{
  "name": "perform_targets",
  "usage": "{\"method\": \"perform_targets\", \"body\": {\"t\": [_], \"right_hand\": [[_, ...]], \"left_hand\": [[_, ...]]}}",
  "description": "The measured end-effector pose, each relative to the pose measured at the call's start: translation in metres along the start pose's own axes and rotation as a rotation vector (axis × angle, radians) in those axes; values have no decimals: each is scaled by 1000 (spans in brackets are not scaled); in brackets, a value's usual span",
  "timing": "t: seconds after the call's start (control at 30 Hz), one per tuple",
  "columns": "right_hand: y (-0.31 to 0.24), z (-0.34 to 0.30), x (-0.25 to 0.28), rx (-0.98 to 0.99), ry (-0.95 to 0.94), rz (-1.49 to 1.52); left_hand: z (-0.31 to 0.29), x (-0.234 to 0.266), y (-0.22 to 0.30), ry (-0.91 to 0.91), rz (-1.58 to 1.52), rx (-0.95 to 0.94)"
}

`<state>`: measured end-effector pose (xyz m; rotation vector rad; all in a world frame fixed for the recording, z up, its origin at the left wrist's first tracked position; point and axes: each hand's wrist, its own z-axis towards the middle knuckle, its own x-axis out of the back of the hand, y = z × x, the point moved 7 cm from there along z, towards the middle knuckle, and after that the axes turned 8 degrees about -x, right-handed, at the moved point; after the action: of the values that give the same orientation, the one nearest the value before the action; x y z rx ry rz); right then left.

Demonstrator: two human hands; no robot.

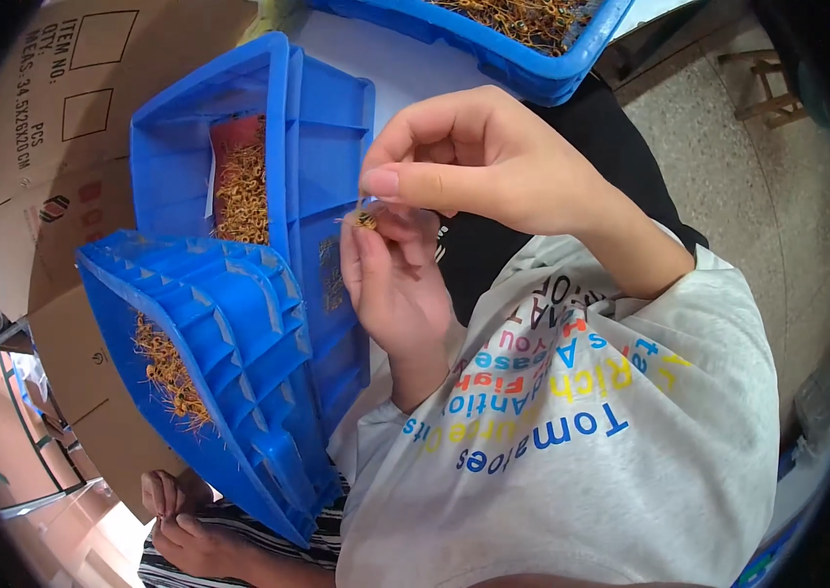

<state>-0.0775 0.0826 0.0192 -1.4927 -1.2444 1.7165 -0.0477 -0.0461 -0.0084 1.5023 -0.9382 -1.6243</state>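
Note:
A small golden-brown and dark wound wire coil sits at the fingertips of my left hand, between thumb and fingers. Just above it, my right hand is closed in a pinch of thumb and forefinger on a thin strand that runs down to the coil. The exact grip on the strand is too small to make out. Left of my hands, a blue bin holds many similar golden-brown wire pieces and a piece of red material.
A second blue bin leans in front of the first, with more wire pieces. Another blue tray of them stands at the top. Cardboard boxes line the left. At lower left are another person's hands. A wooden stool stands at far right.

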Motion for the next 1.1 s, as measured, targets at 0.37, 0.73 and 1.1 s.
{"method": "perform_targets", "body": {"t": [0.37, 0.73, 1.1], "right_hand": [[-6, 4, 6, 142, -68, -447], [15, 5, 9, -110, -154, -31], [12, 5, 14, -95, -88, -112]], "left_hand": [[5, -16, -8, -222, -525, 178], [2, -21, -11, -323, -570, 187], [-5, -21, -20, -398, -401, 230]]}}
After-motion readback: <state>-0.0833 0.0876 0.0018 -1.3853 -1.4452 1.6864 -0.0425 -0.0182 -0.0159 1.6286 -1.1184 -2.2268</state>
